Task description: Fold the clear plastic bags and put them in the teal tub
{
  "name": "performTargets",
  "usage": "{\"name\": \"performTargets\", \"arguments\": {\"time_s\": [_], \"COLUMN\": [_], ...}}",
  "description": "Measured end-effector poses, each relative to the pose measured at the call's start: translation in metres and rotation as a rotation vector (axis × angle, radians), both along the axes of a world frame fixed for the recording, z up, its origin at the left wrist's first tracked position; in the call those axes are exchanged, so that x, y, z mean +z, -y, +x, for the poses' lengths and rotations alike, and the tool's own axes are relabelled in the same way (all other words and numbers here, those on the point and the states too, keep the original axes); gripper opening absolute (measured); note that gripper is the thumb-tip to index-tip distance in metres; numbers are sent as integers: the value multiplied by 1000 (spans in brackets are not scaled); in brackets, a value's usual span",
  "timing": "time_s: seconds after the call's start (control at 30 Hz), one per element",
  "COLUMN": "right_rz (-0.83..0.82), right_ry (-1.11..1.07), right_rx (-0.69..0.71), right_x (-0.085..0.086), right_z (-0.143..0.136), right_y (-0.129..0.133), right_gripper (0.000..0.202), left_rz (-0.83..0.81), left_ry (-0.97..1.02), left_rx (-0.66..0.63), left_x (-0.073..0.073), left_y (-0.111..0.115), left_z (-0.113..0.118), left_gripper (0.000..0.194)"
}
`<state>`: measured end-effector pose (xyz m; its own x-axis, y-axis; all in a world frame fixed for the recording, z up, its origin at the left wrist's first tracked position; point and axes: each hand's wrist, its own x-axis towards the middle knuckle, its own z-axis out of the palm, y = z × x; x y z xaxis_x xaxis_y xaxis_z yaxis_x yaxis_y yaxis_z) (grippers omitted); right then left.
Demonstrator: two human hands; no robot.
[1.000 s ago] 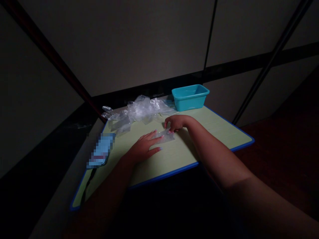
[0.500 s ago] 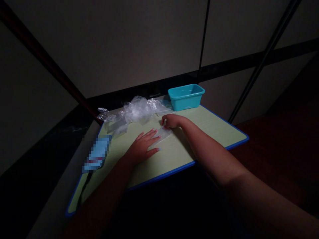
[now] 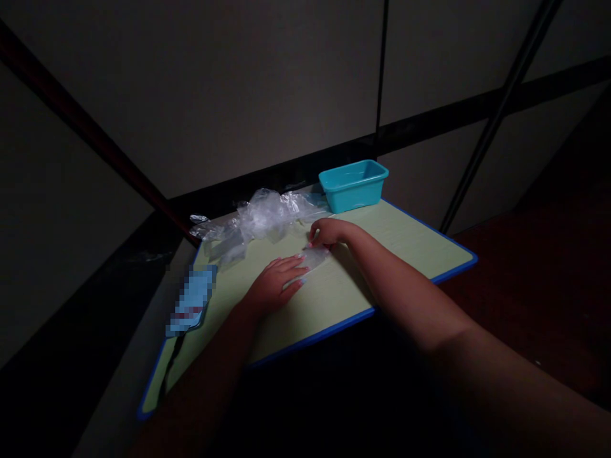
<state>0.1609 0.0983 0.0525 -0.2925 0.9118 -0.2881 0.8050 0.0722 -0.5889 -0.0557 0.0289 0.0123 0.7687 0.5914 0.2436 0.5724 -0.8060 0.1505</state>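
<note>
A small clear plastic bag (image 3: pixel 315 257) lies on the pale green tabletop (image 3: pixel 344 289) between my hands. My left hand (image 3: pixel 278 280) rests palm down with its fingers stretched out over the bag's near left part, hiding some of it. At the bag's far right side, my right hand (image 3: pixel 327 233) has its fingers curled and pinched on the plastic. The right fingertips are partly hidden by the hand itself.
Crumpled clear plastic bags (image 3: pixel 267 213) lie along the table's back edge. A turquoise plastic basin (image 3: pixel 356 194) stands at the back right. On the left is a blurred-out light blue item (image 3: pixel 193 299) with a dark strap (image 3: pixel 172 362). Cabinet panels (image 3: pixel 277 95) rise behind.
The visible part of the small bag looks shorter between my hands. My left hand's fingers are a little closer together. The right hand keeps its pinch, and the view has shifted slightly.
</note>
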Motion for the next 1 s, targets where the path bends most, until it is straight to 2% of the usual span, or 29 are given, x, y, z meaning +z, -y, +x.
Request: {"name": "performTargets", "arguments": {"time_s": [0.2,0.3,0.53,0.8,1.0], "right_rz": [-78,-132,-235,-163,-121], "right_ry": [-182,-253,-60,22,35], "right_rx": [-106,-115,-18,-20,-15], "right_x": [6,9,4,-5,-6], "right_z": [2,4,3,-2,-4], "right_y": [3,5,3,-5,-4], "right_gripper": [30,26,20,23,23], "left_rz": [7,2,3,-10,17], "left_ry": [13,15,-1,9,-15], "left_rx": [-30,-26,-20,19,-5], "left_x": [1,2,2,1,3], "left_y": [0,0,0,2,2], "left_z": [0,1,1,1,1], "left_gripper": [38,38,40,43,44]}}
